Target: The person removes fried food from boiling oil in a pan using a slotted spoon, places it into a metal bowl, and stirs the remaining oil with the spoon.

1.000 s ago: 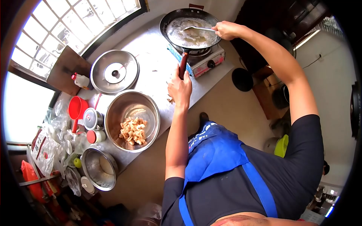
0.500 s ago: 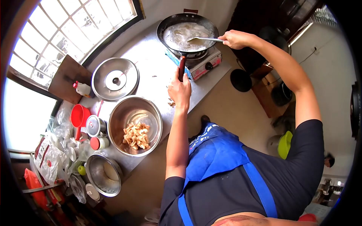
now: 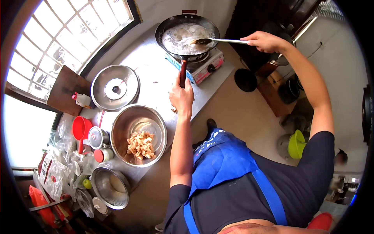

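Observation:
My left hand (image 3: pixel 181 97) is closed around the reddish-brown handle of a dark wok (image 3: pixel 159 36). The wok sits on a portable gas stove (image 3: pixel 206 68), and pale, foamy, bubbling liquid (image 3: pixel 183 34) covers its inside. My right hand (image 3: pixel 265 41) grips the end of a long-handled metal spatula (image 3: pixel 228 40). Its dark, wet-looking head is over the liquid near the right side of the wok, with the lower edge at or just above the foam; I cannot tell which. Closer to me on the counter, a steel bowl (image 3: pixel 161 130) contains light-brown food pieces (image 3: pixel 141 145).
A steel lid (image 3: pixel 102 87), red scoop (image 3: pixel 81 127), lidded tin (image 3: pixel 97 137) and red-lidded jar (image 3: pixel 103 155) crowd the window side. A smaller metal bowl (image 3: pixel 111 188) stands at the counter's near end, beside plastic bags (image 3: pixel 58 171). A lime-green basin (image 3: pixel 297 144) is at right.
My right hand has drawn the spatula to the right and raised it, so its head now shows above the foam. My left hand keeps its hold on the handle. The camera view has shifted slightly.

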`<state>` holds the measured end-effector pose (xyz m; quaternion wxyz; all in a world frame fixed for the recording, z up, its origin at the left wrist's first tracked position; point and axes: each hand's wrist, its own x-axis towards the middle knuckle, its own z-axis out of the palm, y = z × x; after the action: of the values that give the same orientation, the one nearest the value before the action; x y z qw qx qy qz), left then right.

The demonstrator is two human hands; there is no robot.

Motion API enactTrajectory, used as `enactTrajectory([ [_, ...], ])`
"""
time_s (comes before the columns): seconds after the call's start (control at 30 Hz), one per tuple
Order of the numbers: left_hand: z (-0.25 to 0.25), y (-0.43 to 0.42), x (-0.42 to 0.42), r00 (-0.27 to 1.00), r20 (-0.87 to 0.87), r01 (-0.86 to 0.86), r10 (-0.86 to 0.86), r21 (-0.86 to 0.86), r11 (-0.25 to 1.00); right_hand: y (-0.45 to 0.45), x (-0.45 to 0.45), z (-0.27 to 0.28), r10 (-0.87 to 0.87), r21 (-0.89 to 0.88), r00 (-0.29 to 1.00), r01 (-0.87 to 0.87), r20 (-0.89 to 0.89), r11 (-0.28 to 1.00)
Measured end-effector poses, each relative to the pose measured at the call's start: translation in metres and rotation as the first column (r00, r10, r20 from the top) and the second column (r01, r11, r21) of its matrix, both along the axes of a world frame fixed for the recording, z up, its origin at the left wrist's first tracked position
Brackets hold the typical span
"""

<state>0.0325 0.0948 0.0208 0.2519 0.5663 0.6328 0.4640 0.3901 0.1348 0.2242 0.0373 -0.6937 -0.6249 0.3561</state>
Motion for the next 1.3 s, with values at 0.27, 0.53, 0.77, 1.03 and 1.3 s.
enactTrajectory([
  [0.27, 0.009, -0.001, -0.003, 0.999, 0.042, 0.029, -0.026, -0.080, 0.996, -0.011, 0.012, 0.004, -0.312, -0.072, 0.857, 0.311, -0.409, 0.948],
  [0.53, 0.008, 0.000, -0.003, 0.999, 0.053, 0.014, -0.011, -0.066, 0.998, 0.057, 0.013, -0.054, -0.429, -0.177, 0.681, 0.409, -0.593, 0.895],
  [0.77, 0.003, 0.002, -0.004, 0.998, 0.047, 0.028, -0.028, -0.010, 1.000, 0.100, 0.032, -0.096, -0.385, -0.154, 0.756, 0.361, -0.529, 0.920],
  [1.03, 0.011, 0.002, -0.003, 0.995, 0.104, 0.026, -0.010, -0.156, 0.987, 0.105, 0.039, -0.102, -0.505, -0.334, 0.758, 0.390, -0.412, 0.858],
  [1.3, 0.002, 0.004, -0.006, 0.996, 0.072, 0.049, -0.044, -0.076, 0.996, 0.119, 0.034, -0.119, -0.327, -0.091, 0.887, 0.315, -0.327, 0.945],
])
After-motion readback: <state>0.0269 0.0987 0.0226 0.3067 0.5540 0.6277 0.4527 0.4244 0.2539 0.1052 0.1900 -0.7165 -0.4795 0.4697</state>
